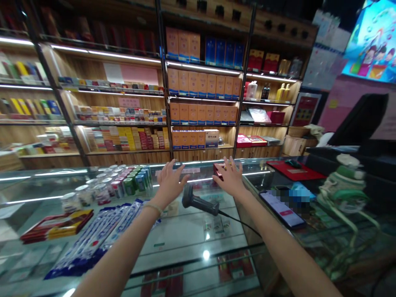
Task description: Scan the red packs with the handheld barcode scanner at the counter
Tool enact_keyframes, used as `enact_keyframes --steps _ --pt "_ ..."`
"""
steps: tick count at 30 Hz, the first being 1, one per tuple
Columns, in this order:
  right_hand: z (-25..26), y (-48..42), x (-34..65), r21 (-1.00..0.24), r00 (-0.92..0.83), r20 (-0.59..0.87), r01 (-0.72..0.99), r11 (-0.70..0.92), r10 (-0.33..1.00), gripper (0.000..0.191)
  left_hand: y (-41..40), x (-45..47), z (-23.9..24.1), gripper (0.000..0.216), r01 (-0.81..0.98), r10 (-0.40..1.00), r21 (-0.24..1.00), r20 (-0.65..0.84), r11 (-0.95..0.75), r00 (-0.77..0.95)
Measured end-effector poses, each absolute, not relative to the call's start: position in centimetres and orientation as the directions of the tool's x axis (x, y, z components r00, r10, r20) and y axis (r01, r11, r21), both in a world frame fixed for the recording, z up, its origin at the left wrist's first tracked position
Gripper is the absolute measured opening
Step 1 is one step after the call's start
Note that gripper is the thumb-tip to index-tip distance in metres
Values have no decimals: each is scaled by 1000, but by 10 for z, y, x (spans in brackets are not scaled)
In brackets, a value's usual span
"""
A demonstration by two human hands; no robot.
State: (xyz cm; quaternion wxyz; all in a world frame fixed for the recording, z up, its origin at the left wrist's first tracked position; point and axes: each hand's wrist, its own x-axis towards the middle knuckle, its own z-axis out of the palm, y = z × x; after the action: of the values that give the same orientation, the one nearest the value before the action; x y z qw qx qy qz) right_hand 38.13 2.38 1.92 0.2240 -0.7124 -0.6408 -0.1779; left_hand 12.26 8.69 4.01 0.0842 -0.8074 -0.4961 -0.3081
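Both my arms reach forward over a glass counter [185, 239]. My left hand [169, 181] hovers with fingers spread and holds nothing. My right hand [230, 178] is also spread, fingers apart, resting on or just above a small red box [217, 170] at the counter's far edge. Between the two hands lies a dark handheld barcode scanner [198, 202], its cable running right along the glass.
Small cans and jars [120, 181] stand left of my left hand, with blue-white long packs [102, 235] and a red flat pack [55, 225] nearer. A phone [283, 208] lies right. A monitor [359, 119] and green-white bundle [343, 189] stand far right. Stocked shelves [198, 107] behind.
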Motion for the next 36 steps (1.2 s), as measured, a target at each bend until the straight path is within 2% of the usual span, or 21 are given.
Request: enact_keyframes --steps 6,11,17,25,36 --pt "19 32 415 -134 196 526 980 -148 827 59 95 168 45 54 827 767 225 552 -516 328" --pt "20 42 439 -150 235 539 972 -182 809 58 107 202 42 55 762 733 289 594 -579 332" --pt "6 57 462 -152 299 555 954 -259 776 59 111 243 29 54 762 772 359 571 -540 279" --pt "-25 59 477 -90 266 599 960 -266 755 60 116 269 18 55 793 806 320 492 -518 328" --pt "-28 58 484 -143 347 430 938 -317 833 65 118 283 5 59 841 862 254 321 -478 393"
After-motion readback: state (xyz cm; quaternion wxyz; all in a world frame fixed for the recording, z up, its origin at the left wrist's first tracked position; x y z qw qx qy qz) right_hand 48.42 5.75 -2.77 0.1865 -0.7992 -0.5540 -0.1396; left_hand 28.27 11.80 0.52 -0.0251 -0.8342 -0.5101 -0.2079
